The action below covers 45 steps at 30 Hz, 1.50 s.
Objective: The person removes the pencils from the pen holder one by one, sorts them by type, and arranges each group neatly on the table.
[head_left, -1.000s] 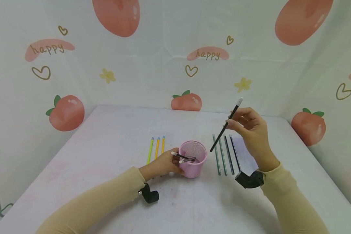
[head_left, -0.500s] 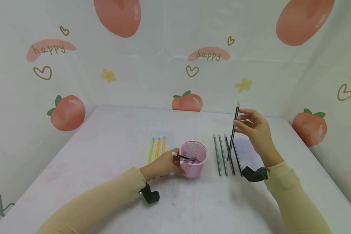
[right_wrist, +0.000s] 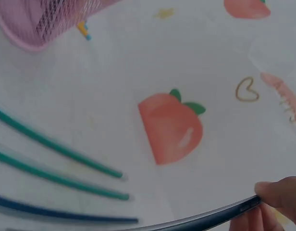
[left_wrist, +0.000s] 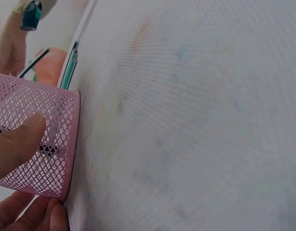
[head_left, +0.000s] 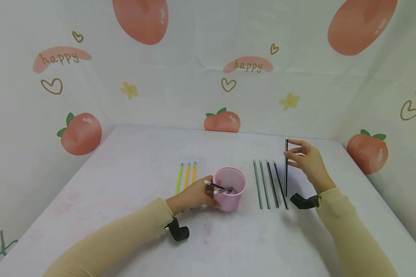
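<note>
A pink mesh pen cup stands mid-table, gripped at its left side by my left hand. In the left wrist view the thumb presses on the mesh. Two dark pencils with white ends lean inside the cup. To the right, my right hand pinches a black pencil near its top, its length pointing toward me. Beside it lie two green pencils and two dark pencils in a row. In the right wrist view, thumb and fingers hold the black pencil's end.
Left of the cup lie a yellow-green pencil and two orange-yellow pencils, partly hidden by my left hand. A white cloth with printed peaches hangs behind the white table.
My right hand has moved right and a little downward, bringing the black pencil from a slant near the cup to the right side of the row. My left hand stays on the cup.
</note>
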Each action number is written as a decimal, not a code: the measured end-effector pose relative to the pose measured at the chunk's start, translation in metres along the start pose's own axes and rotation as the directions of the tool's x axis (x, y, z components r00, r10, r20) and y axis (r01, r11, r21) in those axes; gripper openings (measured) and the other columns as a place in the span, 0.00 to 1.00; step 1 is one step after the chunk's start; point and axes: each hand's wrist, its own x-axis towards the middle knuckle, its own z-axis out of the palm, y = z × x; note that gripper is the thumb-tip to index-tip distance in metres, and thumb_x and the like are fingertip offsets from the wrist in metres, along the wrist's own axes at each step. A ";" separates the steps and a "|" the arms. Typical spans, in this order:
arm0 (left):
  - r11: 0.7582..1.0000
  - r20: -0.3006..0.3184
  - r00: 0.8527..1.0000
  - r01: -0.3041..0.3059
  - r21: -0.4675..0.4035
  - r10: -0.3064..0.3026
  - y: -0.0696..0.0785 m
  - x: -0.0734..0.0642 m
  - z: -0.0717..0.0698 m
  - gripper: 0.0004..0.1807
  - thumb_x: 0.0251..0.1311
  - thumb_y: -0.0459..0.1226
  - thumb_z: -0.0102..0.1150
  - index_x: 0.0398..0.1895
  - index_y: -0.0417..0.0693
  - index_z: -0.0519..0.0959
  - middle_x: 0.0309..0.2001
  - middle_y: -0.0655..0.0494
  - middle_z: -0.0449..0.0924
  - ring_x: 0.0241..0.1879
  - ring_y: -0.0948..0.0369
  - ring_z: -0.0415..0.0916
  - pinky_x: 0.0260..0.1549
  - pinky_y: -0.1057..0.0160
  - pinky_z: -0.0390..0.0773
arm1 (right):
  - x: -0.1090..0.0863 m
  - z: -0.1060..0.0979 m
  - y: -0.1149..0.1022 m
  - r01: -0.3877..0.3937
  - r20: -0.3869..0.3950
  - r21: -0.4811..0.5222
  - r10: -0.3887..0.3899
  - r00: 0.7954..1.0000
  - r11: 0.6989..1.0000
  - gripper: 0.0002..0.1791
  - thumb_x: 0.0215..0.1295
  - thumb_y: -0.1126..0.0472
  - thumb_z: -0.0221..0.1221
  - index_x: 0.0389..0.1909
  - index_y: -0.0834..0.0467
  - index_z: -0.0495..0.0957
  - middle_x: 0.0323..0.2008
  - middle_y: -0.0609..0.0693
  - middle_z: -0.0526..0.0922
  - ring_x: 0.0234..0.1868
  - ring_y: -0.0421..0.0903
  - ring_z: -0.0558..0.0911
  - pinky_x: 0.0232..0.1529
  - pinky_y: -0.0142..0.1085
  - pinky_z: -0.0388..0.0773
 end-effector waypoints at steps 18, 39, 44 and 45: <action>1.000 -0.002 1.000 0.012 0.003 -0.012 0.001 0.001 0.001 0.38 0.44 0.27 0.73 0.61 0.41 0.68 0.61 0.46 0.74 0.61 0.50 0.73 0.60 0.59 0.75 | 0.013 -0.004 0.050 -0.194 0.116 -0.254 0.229 0.967 0.948 0.33 0.66 0.63 0.60 0.69 0.69 0.60 0.50 0.65 0.77 0.34 0.33 0.79 0.37 0.27 0.82; 1.000 0.014 1.000 0.009 -0.019 -0.009 0.001 -0.001 0.000 0.38 0.44 0.26 0.72 0.61 0.39 0.67 0.61 0.45 0.73 0.62 0.49 0.72 0.60 0.59 0.75 | 0.020 0.002 0.063 -0.254 0.139 -0.354 0.319 0.938 0.900 0.30 0.64 0.66 0.61 0.64 0.73 0.64 0.50 0.68 0.76 0.33 0.38 0.80 0.37 0.30 0.84; 0.999 0.016 1.000 0.004 -0.034 -0.003 -0.001 0.001 0.000 0.37 0.44 0.26 0.72 0.61 0.38 0.67 0.60 0.45 0.74 0.61 0.50 0.73 0.59 0.59 0.76 | 0.022 0.002 0.064 -0.255 0.142 -0.358 0.322 0.936 0.898 0.30 0.63 0.67 0.61 0.63 0.73 0.64 0.46 0.65 0.77 0.31 0.37 0.80 0.35 0.29 0.83; 0.999 0.015 1.000 0.005 -0.035 -0.004 -0.001 0.001 -0.001 0.37 0.44 0.26 0.72 0.60 0.38 0.67 0.60 0.45 0.75 0.61 0.50 0.73 0.58 0.59 0.77 | 0.022 0.002 0.064 -0.254 0.143 -0.356 0.321 0.936 0.899 0.30 0.63 0.67 0.61 0.63 0.73 0.64 0.46 0.65 0.77 0.31 0.36 0.80 0.35 0.29 0.83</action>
